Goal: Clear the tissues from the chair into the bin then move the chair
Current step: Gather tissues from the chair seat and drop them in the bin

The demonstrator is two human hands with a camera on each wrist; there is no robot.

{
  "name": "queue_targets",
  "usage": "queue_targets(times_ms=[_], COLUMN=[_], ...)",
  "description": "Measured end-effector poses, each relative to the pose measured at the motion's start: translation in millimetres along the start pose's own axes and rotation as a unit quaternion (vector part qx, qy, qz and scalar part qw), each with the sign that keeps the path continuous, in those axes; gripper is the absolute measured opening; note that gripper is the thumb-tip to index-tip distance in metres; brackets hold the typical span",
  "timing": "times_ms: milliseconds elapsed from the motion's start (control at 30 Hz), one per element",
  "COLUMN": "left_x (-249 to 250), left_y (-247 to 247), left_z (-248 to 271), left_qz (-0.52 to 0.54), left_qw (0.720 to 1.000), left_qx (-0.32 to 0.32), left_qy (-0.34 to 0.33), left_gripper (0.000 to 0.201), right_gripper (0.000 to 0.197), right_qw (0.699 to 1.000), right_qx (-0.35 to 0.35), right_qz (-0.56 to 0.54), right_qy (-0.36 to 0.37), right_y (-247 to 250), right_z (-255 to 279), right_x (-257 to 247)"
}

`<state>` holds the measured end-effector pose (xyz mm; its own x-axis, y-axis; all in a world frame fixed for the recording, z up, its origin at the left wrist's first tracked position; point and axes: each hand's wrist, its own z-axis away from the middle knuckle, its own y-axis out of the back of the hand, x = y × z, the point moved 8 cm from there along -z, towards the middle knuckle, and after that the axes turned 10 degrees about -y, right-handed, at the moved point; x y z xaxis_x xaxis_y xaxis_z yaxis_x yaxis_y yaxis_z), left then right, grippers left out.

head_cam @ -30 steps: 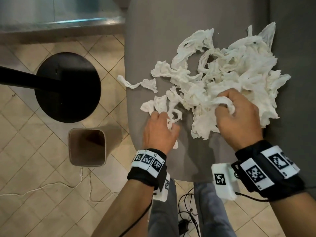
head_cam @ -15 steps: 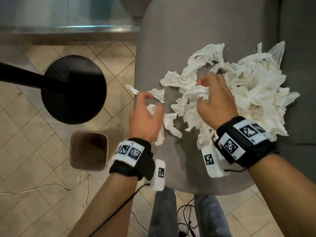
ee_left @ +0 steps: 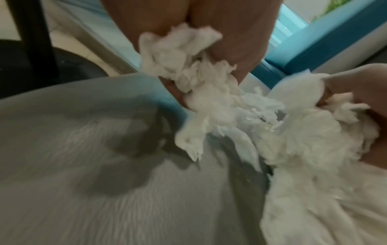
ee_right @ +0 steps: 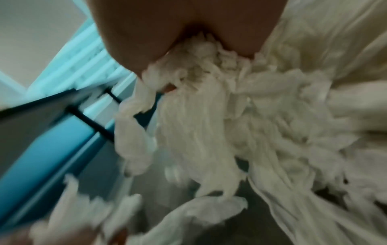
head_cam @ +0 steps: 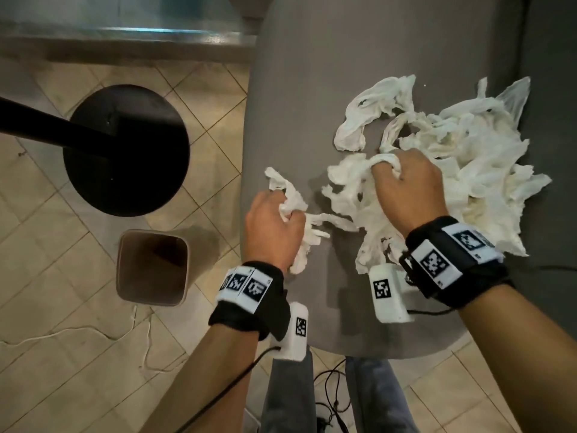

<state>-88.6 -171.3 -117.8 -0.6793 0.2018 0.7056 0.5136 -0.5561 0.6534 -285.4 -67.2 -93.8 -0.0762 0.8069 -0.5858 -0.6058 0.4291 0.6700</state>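
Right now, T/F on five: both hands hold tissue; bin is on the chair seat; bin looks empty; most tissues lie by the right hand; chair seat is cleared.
1. Both hands hold tissue: true. The left hand grips a small wad; the right hand grips into the tissue pile.
2. Bin on the chair seat: false. The bin stands on the floor, left of the chair.
3. Bin looks empty: true, no tissue visible inside.
4. Most tissues by the right hand: true.
5. Seat cleared: false. The pile covers much of it.
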Motion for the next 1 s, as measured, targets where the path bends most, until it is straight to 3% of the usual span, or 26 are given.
queue_targets(times_ms=[167, 267, 400, 467, 567, 667, 767, 1000], left_x=[5, 15, 27, 27, 29, 29, 28, 21], left_y=[1, -6, -26, -39, -52, -52, -48, -21], left_z=[28, 35, 31, 24, 12, 3, 2, 30], left_qz=[0.041, 0.052, 0.004, -0.028, -0.123, -0.167, -0.171, -0.007], left_qw=[0.999, 0.998, 0.997, 0.994, 0.982, 0.977, 0.978, 0.999], left_qx=[-0.010, -0.027, -0.075, -0.102, -0.131, -0.124, -0.112, -0.031], left_qy=[0.014, 0.020, 0.007, -0.010, -0.053, -0.056, -0.045, -0.013], left_gripper=[0.019, 0.023, 0.021, 0.037, 0.054, 0.038, 0.022, 0.016], right_gripper=[0.006, 0.020, 0.020, 0.020, 0.027, 0.041, 0.045, 0.029], right_qw=[0.994, 0.993, 0.995, 0.997, 0.993, 0.977, 0.960, 0.987], right_qx=[0.034, 0.051, 0.070, 0.031, -0.110, -0.169, -0.148, -0.080], right_qz=[-0.095, -0.107, -0.064, -0.073, -0.034, 0.131, 0.239, 0.137], right_qy=[-0.027, -0.023, 0.005, 0.001, -0.026, -0.013, -0.004, -0.035], right_y=[52, 75, 90, 79, 33, -10, -31, -14], right_z=[22, 34, 50, 56, 65, 75, 76, 72], right_x=[14, 26, 32, 36, 43, 59, 78, 93])
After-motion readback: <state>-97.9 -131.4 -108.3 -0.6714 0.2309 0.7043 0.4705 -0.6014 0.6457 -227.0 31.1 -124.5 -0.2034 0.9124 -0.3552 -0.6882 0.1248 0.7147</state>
